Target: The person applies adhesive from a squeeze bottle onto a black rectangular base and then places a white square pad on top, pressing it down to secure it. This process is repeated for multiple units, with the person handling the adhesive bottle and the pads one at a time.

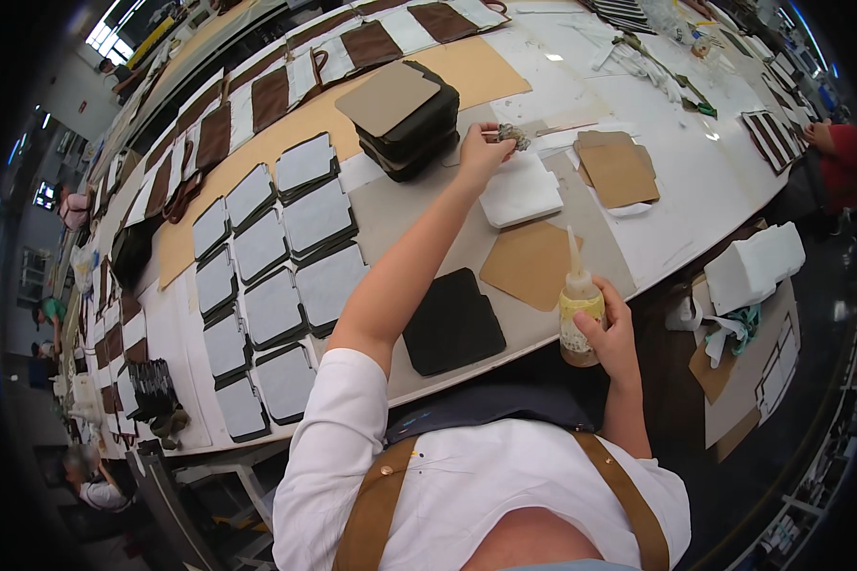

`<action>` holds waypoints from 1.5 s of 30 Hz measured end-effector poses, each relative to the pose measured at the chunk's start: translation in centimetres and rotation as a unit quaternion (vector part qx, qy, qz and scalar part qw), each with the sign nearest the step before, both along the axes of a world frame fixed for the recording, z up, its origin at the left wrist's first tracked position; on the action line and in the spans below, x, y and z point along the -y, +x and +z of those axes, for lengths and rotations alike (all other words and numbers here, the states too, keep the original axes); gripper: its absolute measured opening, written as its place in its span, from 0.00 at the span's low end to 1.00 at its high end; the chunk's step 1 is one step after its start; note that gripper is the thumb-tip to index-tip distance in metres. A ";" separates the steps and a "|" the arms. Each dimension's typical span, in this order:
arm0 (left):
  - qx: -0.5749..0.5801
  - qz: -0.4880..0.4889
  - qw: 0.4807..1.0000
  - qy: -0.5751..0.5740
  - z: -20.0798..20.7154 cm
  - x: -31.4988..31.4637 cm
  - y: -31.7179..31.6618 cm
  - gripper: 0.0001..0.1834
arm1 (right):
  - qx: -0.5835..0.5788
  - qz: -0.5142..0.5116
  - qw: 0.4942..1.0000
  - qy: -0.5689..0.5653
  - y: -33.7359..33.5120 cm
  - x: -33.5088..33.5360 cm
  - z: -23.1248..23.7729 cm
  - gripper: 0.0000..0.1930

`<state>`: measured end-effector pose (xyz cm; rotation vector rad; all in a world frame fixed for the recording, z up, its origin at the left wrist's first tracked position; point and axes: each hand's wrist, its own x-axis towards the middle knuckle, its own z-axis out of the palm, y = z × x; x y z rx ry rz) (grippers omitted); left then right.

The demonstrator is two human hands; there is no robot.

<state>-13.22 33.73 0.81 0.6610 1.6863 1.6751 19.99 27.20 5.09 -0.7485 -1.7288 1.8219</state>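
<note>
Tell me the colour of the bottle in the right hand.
The squeeze bottle is pale yellow with a long translucent nozzle, seen in the head view.

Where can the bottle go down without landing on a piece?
Bare table shows between the black panel and tan sheet, near the right hand holding the bottle. More lies beyond the brown sheets. The grey squares sit crowded.

Ahead of me on my long table (657,228) sits a stack of dark pads (411,124) with a tan board on top. To my left lie rows of grey-faced squares (276,257), and past them a line of brown leather pieces (257,95). A black square (452,322) lies near the table edge, a tan sheet (531,262) beside it, more tan sheets (621,171) farther off. White foam blocks (754,266) rest at my right
</note>
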 end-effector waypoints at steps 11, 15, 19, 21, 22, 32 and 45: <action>-0.198 -0.118 0.973 0.029 -0.6 -4.5 6.8 0.25 | -0.085 -0.181 0.979 -0.039 2.8 -1.8 -2.4 0.26; -0.260 -0.206 0.943 0.033 -0.8 -4.6 15.1 0.23 | -0.135 -0.280 0.950 0.040 3.8 -2.9 -2.0 0.23; -0.440 -0.183 0.879 0.028 -1.7 -4.9 20.0 0.25 | -0.161 -0.317 0.935 0.009 5.6 -3.6 -2.5 0.25; -0.517 -0.175 0.837 0.033 -2.7 -5.2 20.6 0.27 | -0.158 -0.308 0.938 0.011 6.0 -3.5 -2.7 0.24; -0.535 -0.175 0.826 0.028 -2.8 -5.2 20.6 0.28 | -0.158 -0.304 0.940 0.010 6.1 -3.4 -2.8 0.24; 0.093 -0.412 0.905 0.047 1.6 3.5 18.2 0.33 | -0.061 -0.322 0.936 0.131 3.8 -3.1 -2.4 0.26; 0.120 -0.172 0.974 0.086 4.6 16.2 15.0 0.31 | 0.050 -0.108 0.913 0.391 -2.3 0.4 -0.2 0.41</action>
